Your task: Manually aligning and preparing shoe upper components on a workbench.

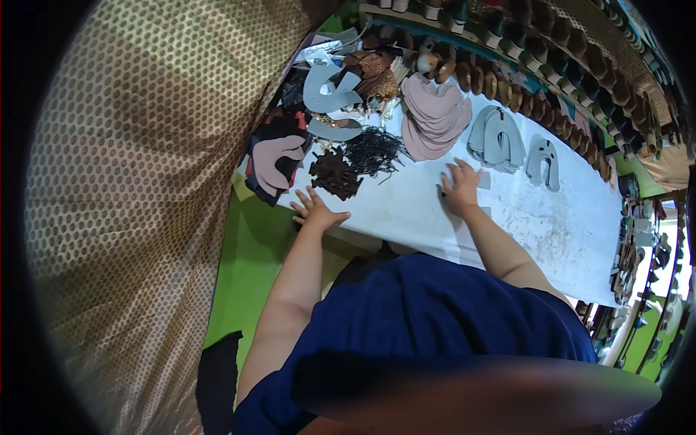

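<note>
My left hand [317, 212] lies with fingers spread at the front left edge of the white table [406, 210], holding nothing. Just beyond it sits a pile of dark brown cut pieces [335, 174]. My right hand [462, 187] rests open on the tabletop, beside a small grey flat piece [484, 180] partly hidden by it. Past its fingertips lies a fanned stack of pinkish curved shoe-upper pieces [435, 116]. Grey U-shaped pieces [496, 141] are stacked to the right of that, with a smaller grey stack [543, 163] farther right.
A heap of black cords [373, 150] and loose grey curved pieces [330, 88] cover the table's left end, near a pink curved piece [274, 163]. Rows of shoe lasts [507, 93] line the back. A patterned curtain [145, 181] hangs at the left.
</note>
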Tool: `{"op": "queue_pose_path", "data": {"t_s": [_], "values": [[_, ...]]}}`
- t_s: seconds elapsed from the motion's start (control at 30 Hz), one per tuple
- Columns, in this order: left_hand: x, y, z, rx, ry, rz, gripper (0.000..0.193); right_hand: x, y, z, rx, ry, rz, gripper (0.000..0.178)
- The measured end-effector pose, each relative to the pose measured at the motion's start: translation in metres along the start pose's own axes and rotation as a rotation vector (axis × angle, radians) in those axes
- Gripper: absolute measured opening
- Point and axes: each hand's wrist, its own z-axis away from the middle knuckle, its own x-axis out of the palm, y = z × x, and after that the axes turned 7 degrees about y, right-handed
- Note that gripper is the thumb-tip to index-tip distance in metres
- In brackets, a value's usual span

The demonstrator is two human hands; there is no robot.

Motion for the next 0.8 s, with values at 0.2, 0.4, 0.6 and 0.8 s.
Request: {"op": "queue_pose_path", "data": {"t_s": [0.2,0.4,0.6,0.8], "values": [[-0.001,-0.002,-0.001,0.010,-0.041,-0.014,0.154,0.041,-0.140,-0.008,-0.194,-0.120,-0.138,0.022],[-0.003,-0.006,0.004,0.046,-0.036,0.022,0.152,0.054,-0.211,-0.028,-0.013,-0.279,-0.131,0.025],[-0.004,-0.005,0.002,0.051,-0.051,0.017,0.150,0.063,-0.230,-0.031,-0.175,-0.186,-0.117,0.035],[-0.008,-0.004,0.003,0.046,-0.044,0.008,0.149,0.068,-0.255,-0.029,-0.423,-0.211,-0.178,0.031]]}}
